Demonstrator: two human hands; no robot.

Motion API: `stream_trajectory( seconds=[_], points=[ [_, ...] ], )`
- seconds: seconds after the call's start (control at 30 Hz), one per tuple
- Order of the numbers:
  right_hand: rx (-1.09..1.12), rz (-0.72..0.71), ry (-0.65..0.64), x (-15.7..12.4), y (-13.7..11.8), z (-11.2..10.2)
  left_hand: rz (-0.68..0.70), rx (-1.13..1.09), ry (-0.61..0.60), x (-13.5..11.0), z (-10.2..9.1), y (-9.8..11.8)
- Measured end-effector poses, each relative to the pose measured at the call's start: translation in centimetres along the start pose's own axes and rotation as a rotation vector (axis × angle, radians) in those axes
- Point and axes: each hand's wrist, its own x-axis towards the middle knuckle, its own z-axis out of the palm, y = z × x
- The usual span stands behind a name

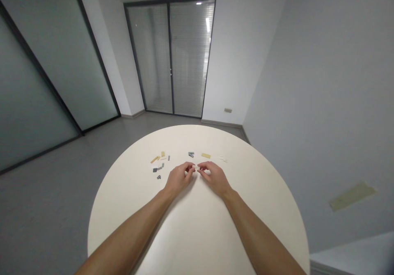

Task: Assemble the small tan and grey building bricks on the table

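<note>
Both forearms reach in from the bottom of the frame and rest over a round cream table (197, 139), the hands close together just below its middle. The left hand (180, 177) is curled nearly closed, its fingertips (191, 167) pinched on a small pale piece (194, 167), though the piece is too small to make out well. The right hand (215, 179) is half curled, with its fingertips (200, 166) right beside that piece; whether they have hold of it too, I can't tell from here. Left of the hands lies a loose scatter of small grey and tan building pieces (158, 164). Straight above the hands sit a couple of grey pieces (191, 154), then a flat tan plate (206, 155), and further right a few whitish bits (223, 159). None of these touch the hands. Beyond the table, a grey floor (46, 209) runs to a glass double door with blinds (191, 57) at top centre, with frosted glass panels (52, 74) at upper left and a white wall (323, 82) along the right
</note>
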Motion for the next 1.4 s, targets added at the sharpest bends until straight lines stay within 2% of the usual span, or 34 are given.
stream_trajectory(
  seconds=[0.13,0.63,1.4],
  points=[
    [0.004,0.008,-0.003,0.00,0.10,0.04,0.030,-0.024,0.024,-0.03,-0.06,-0.21],
    [-0.011,-0.015,0.013,-0.14,0.50,0.23,0.030,-0.003,-0.003,0.03,-0.12,-0.53],
    [-0.069,0.023,0.046,-0.06,-0.46,-0.30,0.010,0.013,-0.006,-0.05,-0.19,-0.39]
  ],
)
